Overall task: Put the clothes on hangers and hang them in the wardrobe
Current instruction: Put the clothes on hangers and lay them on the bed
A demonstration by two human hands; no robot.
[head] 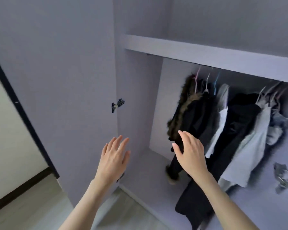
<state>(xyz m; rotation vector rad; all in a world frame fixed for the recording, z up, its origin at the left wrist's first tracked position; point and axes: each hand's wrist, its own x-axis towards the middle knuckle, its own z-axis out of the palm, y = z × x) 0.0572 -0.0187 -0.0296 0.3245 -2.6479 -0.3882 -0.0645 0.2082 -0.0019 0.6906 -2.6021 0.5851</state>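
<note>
Looking down into an open lilac wardrobe (136, 97), door (56, 80) swung wide on the left with a dark hinge (117, 105) at its inner edge. Across the top, a thick shelf (206, 54); under it, a rail mostly hidden, with pink, white and blue hangers (206, 82) hooked on. Hanging there, left to right: a black coat with a brown fur trim (188, 113), a white top (220, 128), a long black garment (239, 123), then pale grey pieces (254, 146) bunched toward the right. Down on the wardrobe floor, a small crumpled grey item (282, 177) lying well apart from the rest. Pale flooring (40, 209) at bottom left, beside a cream wall with dark skirting. Now the hands: both bare, both raised, well apart from each other. Left hand (114, 158) spread flat, fingers straight and fanned, holding nothing, in front of the door's inner edge. Right hand (189, 153) also flat and open-fingered, gripping nothing, just in front of the fur-trimmed coat; contact with the fabric hard to tell.
</note>
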